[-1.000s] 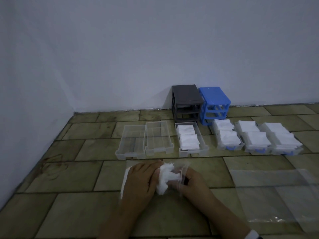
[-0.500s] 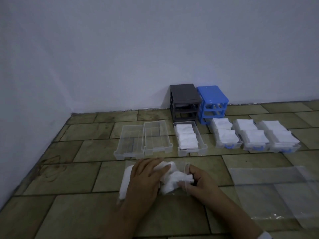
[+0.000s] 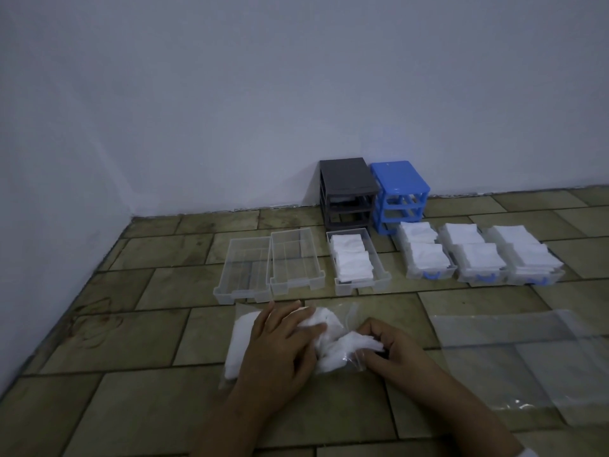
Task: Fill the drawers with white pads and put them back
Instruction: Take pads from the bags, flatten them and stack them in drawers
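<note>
On my feed, two empty clear plastic drawers lay just beyond the clear bag of white pads. The left hand pressed that bag with fingers spread flat; the right hand pinched pads at its right end.

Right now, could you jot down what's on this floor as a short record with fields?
Left hand: left hand rests flat on the bag of white pads
Right hand: right hand pinches pads at the bag's open end
Empty drawers: two clear drawers, side by side
Filled drawers: one clear drawer; three blue-handled drawers
Cabinets: grey frame and blue frame, against the wall, slots open
Other: flat plastic bags at right
</note>
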